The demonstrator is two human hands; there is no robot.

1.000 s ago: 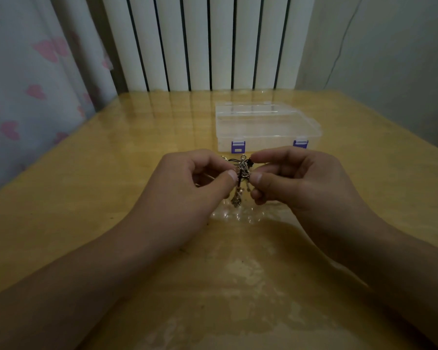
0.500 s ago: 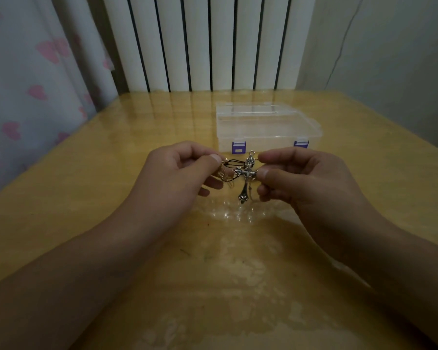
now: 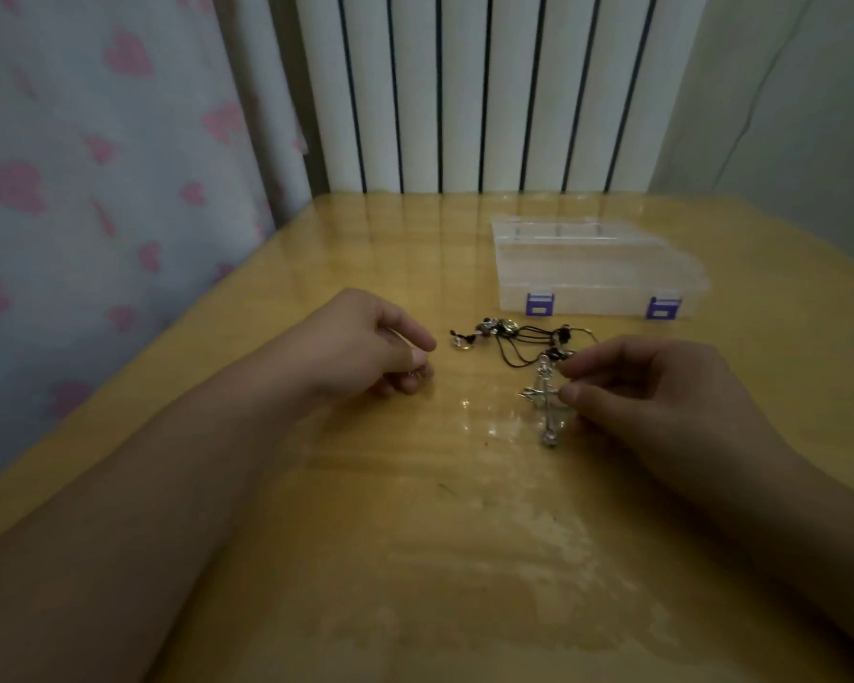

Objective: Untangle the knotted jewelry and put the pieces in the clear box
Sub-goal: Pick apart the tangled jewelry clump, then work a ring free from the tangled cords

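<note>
My right hand (image 3: 661, 396) pinches a silver cross pendant (image 3: 543, 401) between thumb and forefinger, low over the table. The pendant's black cord (image 3: 518, 340) trails away from it with beads and small silver charms (image 3: 464, 340), and lies loose on the wood between my hands. My left hand (image 3: 361, 347) sits apart from the tangle on the left with fingers curled. A thin silver piece (image 3: 410, 373) shows at its fingertips, mostly hidden. The clear box (image 3: 597, 268) with purple latches stands behind the jewelry, lid down.
The glossy yellow wooden table (image 3: 415, 534) runs to a white ribbed radiator (image 3: 489, 91) at the back. A heart-patterned curtain (image 3: 95, 189) hangs along the table's left edge. A grey wall with a thin cable is at the right.
My hands have drawn apart and dropped toward the table. The left hand has let go of the tangle and moved left; the cord and charms now lie spread on the wood.
</note>
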